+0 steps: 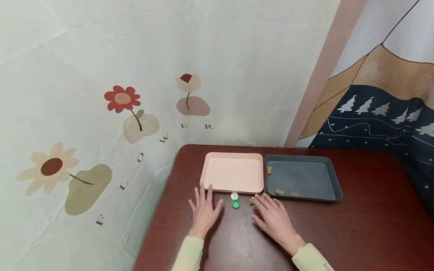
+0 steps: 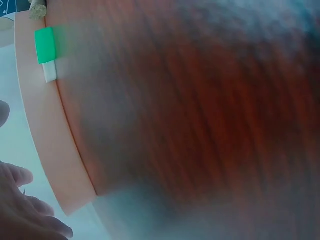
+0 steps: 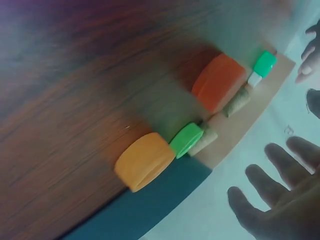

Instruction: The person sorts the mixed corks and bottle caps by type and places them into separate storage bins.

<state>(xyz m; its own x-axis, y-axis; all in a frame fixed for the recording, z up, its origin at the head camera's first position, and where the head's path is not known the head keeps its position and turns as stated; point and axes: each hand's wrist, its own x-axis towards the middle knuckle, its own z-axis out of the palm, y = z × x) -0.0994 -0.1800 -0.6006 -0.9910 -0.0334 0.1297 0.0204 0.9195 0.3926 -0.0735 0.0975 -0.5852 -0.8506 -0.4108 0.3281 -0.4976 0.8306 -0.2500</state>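
My left hand [image 1: 204, 215] is held over the table with fingers spread, near the pink tray's [image 1: 234, 191] front edge, holding nothing. A white cap [image 1: 234, 196] and a green cap [image 1: 236, 204] lie between the hands. My right hand [image 1: 275, 222], fingers extended, hovers by a cork [image 1: 251, 201] before the dark tray [image 1: 306, 196]. The right wrist view shows an orange cap [image 3: 145, 161], a light green cap [image 3: 186, 140] and a red-orange cap [image 3: 218, 82], mostly hidden by that hand in the head view, with two corks [image 3: 237, 101] beside them.
The dark tray holds several corks: one at its left wall [image 1: 269, 170], others along its front [image 1: 280, 192]. Both trays stand side by side at the back of the brown table [image 1: 369, 210]. Behind is a curtain [image 1: 237, 75] printed with flowers.
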